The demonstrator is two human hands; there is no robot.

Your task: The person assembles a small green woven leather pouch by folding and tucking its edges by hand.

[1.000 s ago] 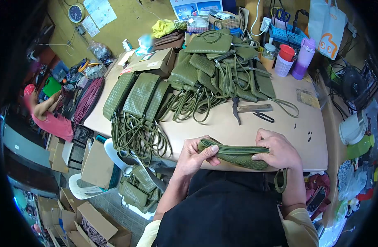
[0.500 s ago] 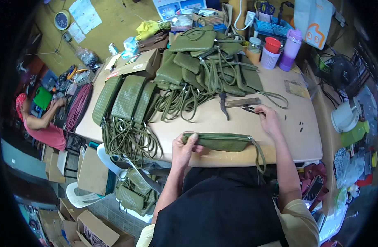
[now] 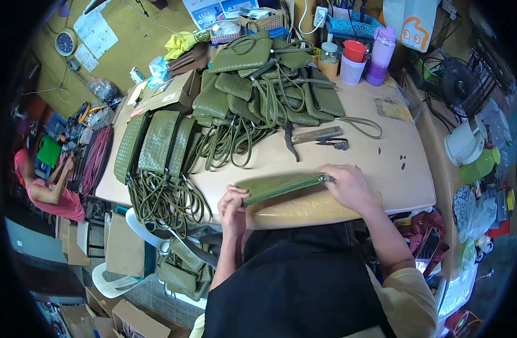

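Observation:
A green zippered pouch [image 3: 281, 187] is held above the near edge of the table, its zipper side facing me. My left hand [image 3: 233, 208] is closed on its left end. At the right end, by the zipper pull, my right hand [image 3: 348, 188] grips the pouch with its fingers wrapped over the corner. Beyond the pouch lie a hammer [image 3: 317, 134] with a wooden handle and a small pair of dark snips [image 3: 333, 143]. The pouch's wrist strap is mostly hidden.
A heap of green pouches [image 3: 236, 101] covers the back of the table, with a row of woven green pouches [image 3: 160, 141] and their straps at left. A purple bottle [image 3: 380, 56] and a red-lidded cup [image 3: 353, 62] stand at the back right. Another person [image 3: 52, 188] works at far left.
My right hand has put the snips down beside the hammer and taken hold of the pouch's right end. The pouch has been raised and tilted. My view has shifted slightly.

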